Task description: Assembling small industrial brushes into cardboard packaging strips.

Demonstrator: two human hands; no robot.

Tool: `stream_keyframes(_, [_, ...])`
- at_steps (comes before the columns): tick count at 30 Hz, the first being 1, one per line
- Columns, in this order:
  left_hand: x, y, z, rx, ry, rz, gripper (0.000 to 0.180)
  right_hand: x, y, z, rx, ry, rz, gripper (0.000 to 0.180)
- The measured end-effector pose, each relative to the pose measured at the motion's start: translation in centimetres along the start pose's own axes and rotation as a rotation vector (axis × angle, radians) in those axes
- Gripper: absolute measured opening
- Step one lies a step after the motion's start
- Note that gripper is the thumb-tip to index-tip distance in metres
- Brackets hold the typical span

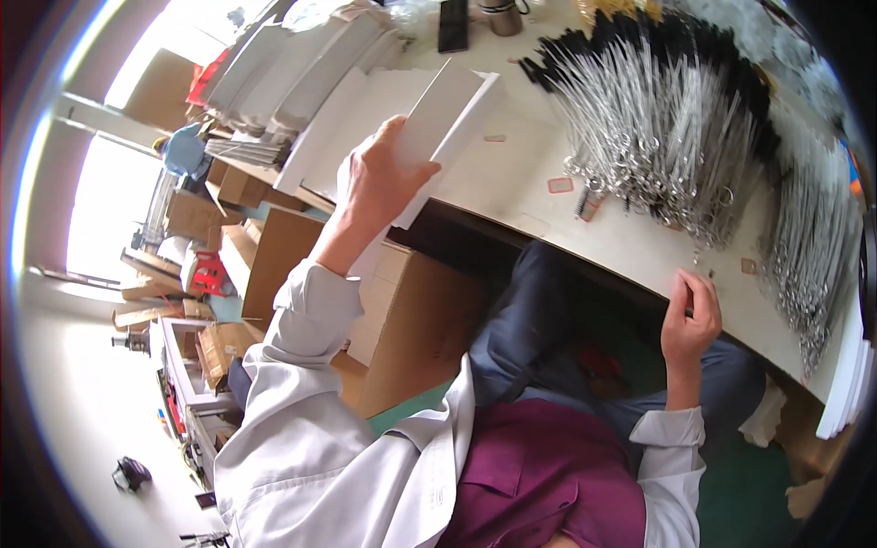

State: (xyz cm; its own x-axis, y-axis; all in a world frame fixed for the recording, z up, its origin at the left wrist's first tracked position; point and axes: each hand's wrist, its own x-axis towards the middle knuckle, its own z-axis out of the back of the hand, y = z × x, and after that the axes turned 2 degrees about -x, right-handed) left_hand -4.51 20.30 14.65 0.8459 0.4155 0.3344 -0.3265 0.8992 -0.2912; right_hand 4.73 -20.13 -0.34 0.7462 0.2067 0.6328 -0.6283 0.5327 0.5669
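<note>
My left hand [379, 178] reaches over the table's left part. Its thumb and fingers are closed on a white cardboard piece [445, 110] with upright side flaps, like an open flat box. My right hand [692, 315] is at the table's front edge, its fingers curled together; whether anything small is between them cannot be made out. Beyond it lies a big heap of thin silvery wire-like strands [649, 119] with metal rings at the near ends and black far ends. A second bundle of silvery strands [808, 237] hangs toward the right edge.
On the table [512, 183] lie small red-edged labels [560, 185]. A dark phone [453, 26] and a metal cup [501, 16] stand at the back. Stacked white card [301, 64] is at the far left. An open carton [429, 320] sits below the table edge.
</note>
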Motion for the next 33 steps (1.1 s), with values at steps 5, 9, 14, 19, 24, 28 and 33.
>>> stream_keyframes(5, [1.5, 7.3, 0.7, 0.169, -0.021, 0.107, 0.060, -0.1, 0.1, -0.3, 0.000, 0.026, 0.023, 0.009])
stream_keyframes(9, [4.1, 15.8, -0.5, 0.149, -0.010, 0.091, 0.050, -0.2, 0.0, -0.3, -0.031, 0.030, 0.034, 0.010])
stream_keyframes(14, [6.3, 19.1, 0.6, 0.318, 0.051, 0.136, 0.050, -0.1, 0.3, -0.5, -0.066, 0.043, 0.030, 0.010])
stream_keyframes(19, [9.1, 21.8, 0.3, 0.521, -0.042, 0.046, 0.030, -0.2, 0.6, -0.8, -0.131, 0.027, 0.019, 0.009])
stream_keyframes(24, [9.9, 24.7, -0.2, 0.725, -0.110, -0.053, 0.016, -0.4, 0.6, -1.0, -0.120, 0.034, -0.041, 0.010])
stream_keyframes(28, [10.5, 24.9, -2.0, 0.757, -0.170, -0.043, 0.016, -0.5, 0.4, -0.6, -0.140, -0.014, -0.023, 0.010])
stream_keyframes(33, [9.7, 31.9, -0.9, 0.866, -0.158, -0.169, 0.035, 0.7, 1.5, -1.1, -0.135, -0.025, 0.031, 0.011])
